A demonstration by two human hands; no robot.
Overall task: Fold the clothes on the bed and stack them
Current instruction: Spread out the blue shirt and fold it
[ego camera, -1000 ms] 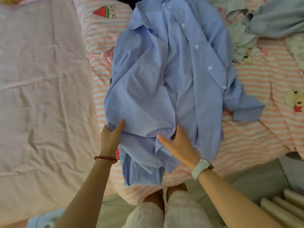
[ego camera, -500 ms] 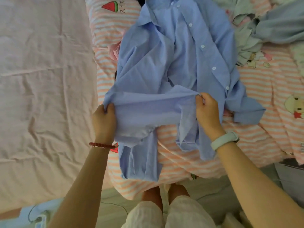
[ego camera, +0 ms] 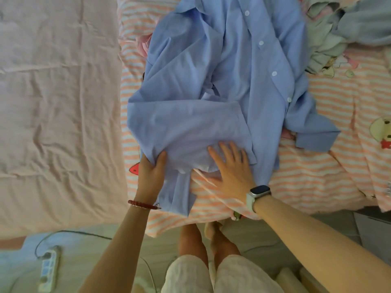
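On the striped quilt [ego camera: 306, 178] near the foot of the bed lay the blue shirt [ego camera: 222, 81], spread button-side up with its lower part doubled back over itself into a flat band across the middle. One sleeve [ego camera: 315, 138] trailed off to the right, its cuff resting on the stripes, and a narrow strip of blue hung down toward the bed's edge between the two arms.

Her right hand [ego camera: 230, 166] lay flat on the folded band, fingers straight and spread, palm partly on the shirt and partly on the quilt, holding nothing. Her left hand [ego camera: 152, 170] was at the band's near left corner, thumb over the cloth and the fingers tucked beneath it, pinching that corner. A watch [ego camera: 259, 192] sat on the right wrist and a red bead bracelet [ego camera: 143, 205] on the left.

Beyond the shirt, at the far right, a heap of pale green and grey-blue clothes [ego camera: 338, 32] waited unfolded. A wrinkled pink sheet [ego camera: 59, 102] covered the left side of the bed, and a power strip [ego camera: 48, 269] lay on the floor below it.
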